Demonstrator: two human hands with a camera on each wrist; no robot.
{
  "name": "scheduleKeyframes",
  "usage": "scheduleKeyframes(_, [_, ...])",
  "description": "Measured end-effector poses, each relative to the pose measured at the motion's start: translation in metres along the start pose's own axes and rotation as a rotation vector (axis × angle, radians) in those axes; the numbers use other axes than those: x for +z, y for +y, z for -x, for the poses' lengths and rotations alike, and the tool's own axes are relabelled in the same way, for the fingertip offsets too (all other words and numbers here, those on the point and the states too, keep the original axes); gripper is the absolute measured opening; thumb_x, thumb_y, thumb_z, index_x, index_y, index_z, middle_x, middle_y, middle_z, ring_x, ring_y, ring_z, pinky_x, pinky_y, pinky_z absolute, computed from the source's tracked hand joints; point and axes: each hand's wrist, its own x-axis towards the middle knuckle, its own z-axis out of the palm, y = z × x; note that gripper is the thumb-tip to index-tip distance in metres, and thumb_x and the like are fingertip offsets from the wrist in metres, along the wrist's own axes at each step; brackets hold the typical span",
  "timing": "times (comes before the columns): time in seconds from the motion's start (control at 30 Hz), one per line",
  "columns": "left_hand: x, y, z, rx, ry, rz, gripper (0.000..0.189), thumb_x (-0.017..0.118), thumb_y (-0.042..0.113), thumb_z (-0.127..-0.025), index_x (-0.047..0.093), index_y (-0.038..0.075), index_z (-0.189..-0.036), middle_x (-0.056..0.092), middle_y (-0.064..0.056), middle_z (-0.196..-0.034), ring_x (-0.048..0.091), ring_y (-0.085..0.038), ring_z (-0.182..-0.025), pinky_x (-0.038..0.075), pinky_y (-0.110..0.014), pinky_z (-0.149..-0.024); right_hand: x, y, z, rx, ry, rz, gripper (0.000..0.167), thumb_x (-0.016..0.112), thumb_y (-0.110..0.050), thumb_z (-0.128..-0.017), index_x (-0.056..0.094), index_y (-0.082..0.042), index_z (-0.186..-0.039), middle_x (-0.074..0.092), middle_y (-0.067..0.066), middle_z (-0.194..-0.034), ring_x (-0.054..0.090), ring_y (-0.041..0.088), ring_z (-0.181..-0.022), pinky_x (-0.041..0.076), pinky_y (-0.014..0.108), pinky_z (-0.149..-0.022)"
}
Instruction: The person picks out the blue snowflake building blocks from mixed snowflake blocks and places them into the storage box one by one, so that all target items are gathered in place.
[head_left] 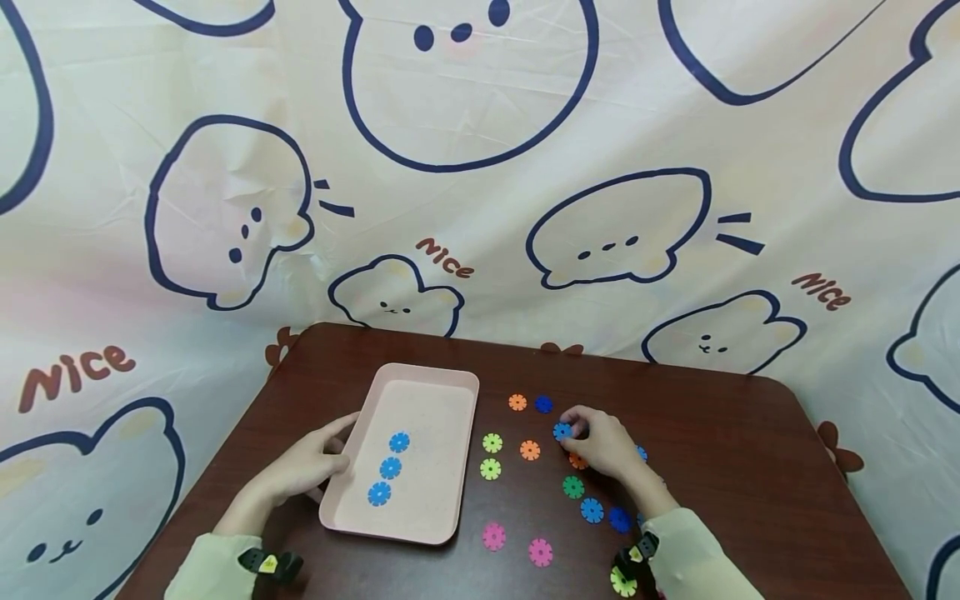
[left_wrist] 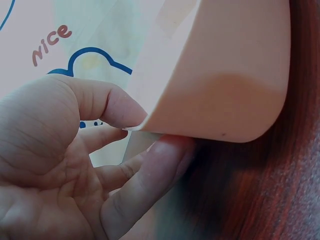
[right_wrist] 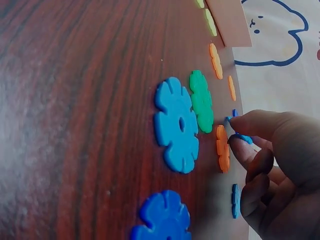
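A pale pink rectangular tray (head_left: 431, 417) lies on the brown table, with three light-blue snowflake discs (head_left: 390, 467) in a row inside it. My left hand (head_left: 300, 467) grips the tray's left edge. In the left wrist view its thumb is at the rim of the tray (left_wrist: 225, 95) and a finger sits under the base. To the right of the tray, my right hand (head_left: 606, 446) pinches a blue snowflake disc (head_left: 561, 431) between thumb and fingertips. In the right wrist view this disc (right_wrist: 244, 138) is partly hidden by the fingers. An orange disc (head_left: 577, 461) lies partly under that hand.
Loose discs are spread right of the tray: orange (head_left: 517, 402), dark blue (head_left: 543, 404), yellow-green (head_left: 491, 442), green (head_left: 573, 487), light blue (head_left: 592, 511) and pink (head_left: 493, 537). Another yellow-green disc (head_left: 622, 582) is near the right wrist. A printed cloth (head_left: 480, 208) hangs behind the table.
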Motion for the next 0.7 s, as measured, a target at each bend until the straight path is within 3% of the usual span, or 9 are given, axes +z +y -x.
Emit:
scheduleKeyframes(0.3, [0.000,-0.001,0.000,-0.003,-0.004,0.002,0.076,0.061,0.004,-0.092,0.031,0.008,-0.162,0.058,-0.022,-0.111,0.068,-0.029,-0.079,0.062,-0.049,-0.056,0.001,-0.002,0.000,-0.018,0.006,-0.026,0.027,0.080,-0.016,-0.091,0.074,-0.017,-0.118,0.064,-0.004,-0.087,0.056,0.018,-0.069,0.047,0.034,-0.059])
scheduleKeyframes(0.7, [0.000,-0.003,-0.001,0.014,-0.004,0.001,0.077,0.060,0.003,-0.092,0.030,0.007,-0.162,0.058,-0.021,-0.110,0.068,-0.029,-0.079,0.061,-0.050,-0.055,0.003,-0.034,-0.003,-0.108,-0.007,-0.045,0.031,0.081,-0.019,-0.091,0.074,-0.017,-0.121,0.066,-0.007,-0.088,0.057,0.017,-0.067,0.049,0.034,-0.059])
